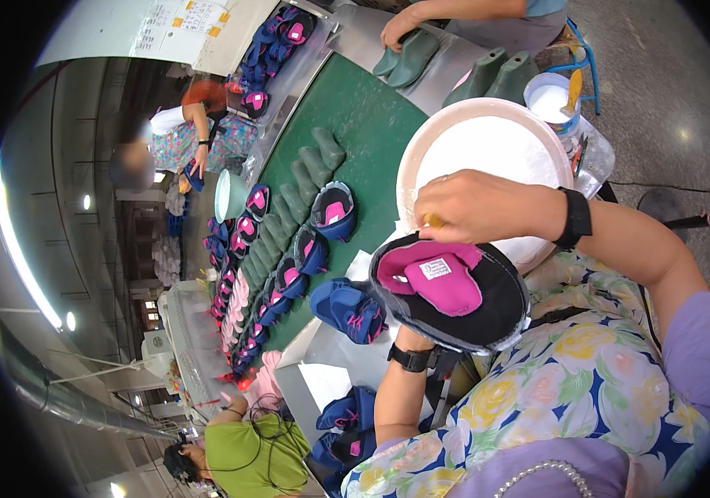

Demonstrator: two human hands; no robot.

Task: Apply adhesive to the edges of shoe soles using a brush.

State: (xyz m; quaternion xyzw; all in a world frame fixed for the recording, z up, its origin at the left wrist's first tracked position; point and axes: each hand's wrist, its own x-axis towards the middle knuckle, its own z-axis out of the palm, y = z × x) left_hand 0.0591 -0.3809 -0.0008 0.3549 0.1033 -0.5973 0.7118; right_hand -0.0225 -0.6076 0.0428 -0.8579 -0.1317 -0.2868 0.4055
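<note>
My right hand [458,207] is closed round a yellow-handled brush [432,220]; its bristle end is hidden at the shoe's rim. Just below it, a dark shoe upper [496,303] with a pink lining and tongue is tilted so its open underside faces up. My left hand [410,339] holds the upper from beneath, its fingers mostly hidden behind it. Past my right hand stands a wide pinkish basin [409,158] of white stuff. Another blue upper [351,311] with pink laces lies left of the held one.
A green conveyor belt [371,108] carries rows of green lasts [297,199] and blue uppers [334,212]. A small pail [552,124] with a yellow-handled brush sits beyond the basin. More uppers [346,423] lie near my left forearm. Co-workers stand along the belt; one hand [400,29] touches green lasts.
</note>
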